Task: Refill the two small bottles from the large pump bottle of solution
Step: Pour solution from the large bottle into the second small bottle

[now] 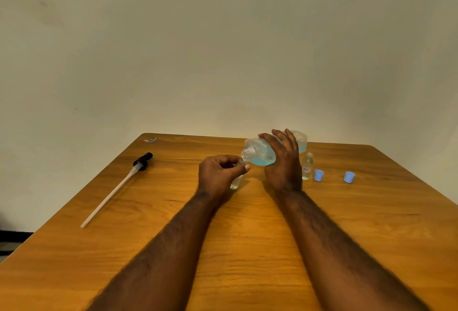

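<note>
My right hand [282, 162] grips the large clear bottle [259, 153], which holds blue solution and is tipped on its side with its open threaded mouth pointing left and down. That mouth meets the neck of a small clear bottle [235, 181], tilted and held by my left hand [218, 174] just above the wooden table [247, 224]. Most of this small bottle is hidden by my fingers. A second small clear bottle [307, 165] with a label stands upright and uncapped to the right of my right hand.
The black pump head with its long white tube [116, 186] lies on the table's left side. Two blue caps [318, 175] [349, 177] rest at the right. A small sticker [150, 140] marks the far left corner. A plain wall stands behind.
</note>
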